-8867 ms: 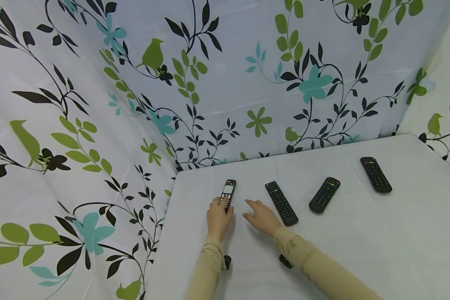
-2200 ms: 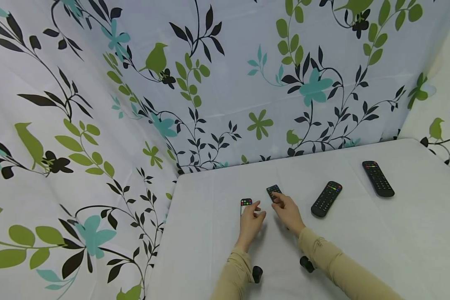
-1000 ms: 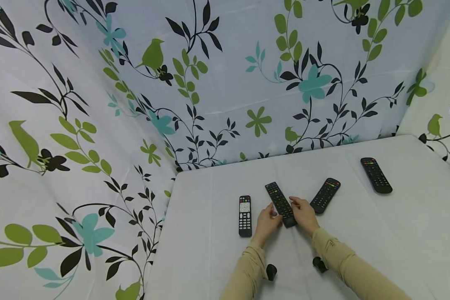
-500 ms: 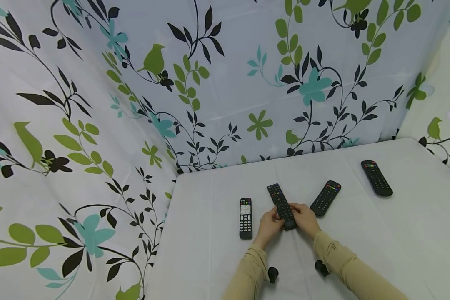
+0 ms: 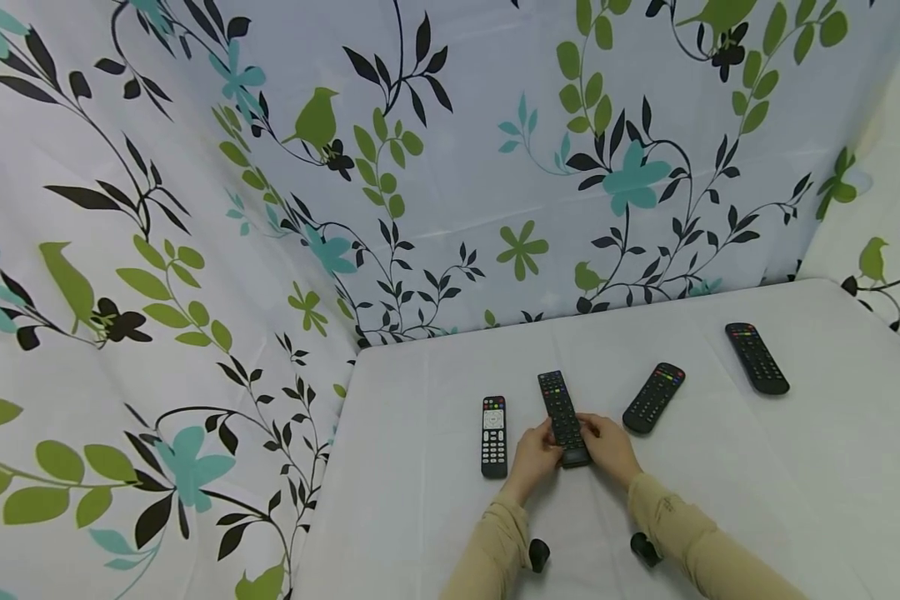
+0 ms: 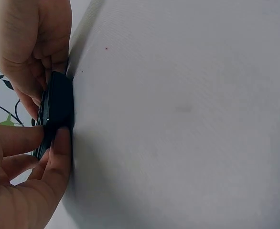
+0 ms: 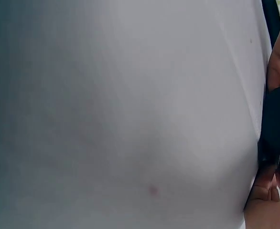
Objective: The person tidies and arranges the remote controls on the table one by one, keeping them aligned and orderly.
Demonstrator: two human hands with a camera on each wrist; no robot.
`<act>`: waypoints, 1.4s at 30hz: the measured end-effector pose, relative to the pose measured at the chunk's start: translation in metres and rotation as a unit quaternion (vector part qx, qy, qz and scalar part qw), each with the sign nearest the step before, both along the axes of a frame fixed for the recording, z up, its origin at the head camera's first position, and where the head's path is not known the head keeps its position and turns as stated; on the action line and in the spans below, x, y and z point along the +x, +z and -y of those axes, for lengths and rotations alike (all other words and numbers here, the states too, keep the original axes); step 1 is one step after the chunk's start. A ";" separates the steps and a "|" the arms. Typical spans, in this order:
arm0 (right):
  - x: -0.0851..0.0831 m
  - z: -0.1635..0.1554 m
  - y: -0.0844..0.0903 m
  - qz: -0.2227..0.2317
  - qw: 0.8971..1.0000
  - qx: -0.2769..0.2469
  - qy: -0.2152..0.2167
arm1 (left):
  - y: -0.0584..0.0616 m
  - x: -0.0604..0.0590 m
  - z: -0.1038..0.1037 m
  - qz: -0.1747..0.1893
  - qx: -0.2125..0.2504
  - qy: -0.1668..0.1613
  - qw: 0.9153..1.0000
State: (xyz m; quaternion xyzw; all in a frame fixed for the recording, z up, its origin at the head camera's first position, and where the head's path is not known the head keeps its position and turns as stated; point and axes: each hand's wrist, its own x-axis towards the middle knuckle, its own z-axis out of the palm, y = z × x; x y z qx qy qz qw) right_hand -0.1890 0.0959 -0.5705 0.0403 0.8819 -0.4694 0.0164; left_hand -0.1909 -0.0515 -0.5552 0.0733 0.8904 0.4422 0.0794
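Both hands (image 5: 570,446) pinch a slim black remote (image 5: 561,408) on the cloth-covered bench (image 5: 720,483); the left wrist view alone shows its thin edge.

The remote (image 5: 562,417) held between both hands is black with coloured buttons at its far end. The counter (image 5: 720,500) is plain white. The backdrop (image 5: 450,167) is white, printed with black, green and teal leaves, flowers and birds. Both sleeves (image 5: 690,550) are beige.
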 end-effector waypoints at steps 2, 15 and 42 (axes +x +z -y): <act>0.003 0.002 -0.001 -0.001 1.000 0.000 -0.003 | 0.001 0.002 0.003 -0.006 -0.008 -0.006 1.000; 0.013 0.010 0.005 0.009 1.000 -0.017 -0.002 | -0.001 0.014 0.013 -0.055 -0.045 -0.005 0.997; 0.016 0.017 0.002 -0.008 1.000 -0.027 -0.008 | -0.006 0.022 0.018 -0.078 -0.048 0.024 0.996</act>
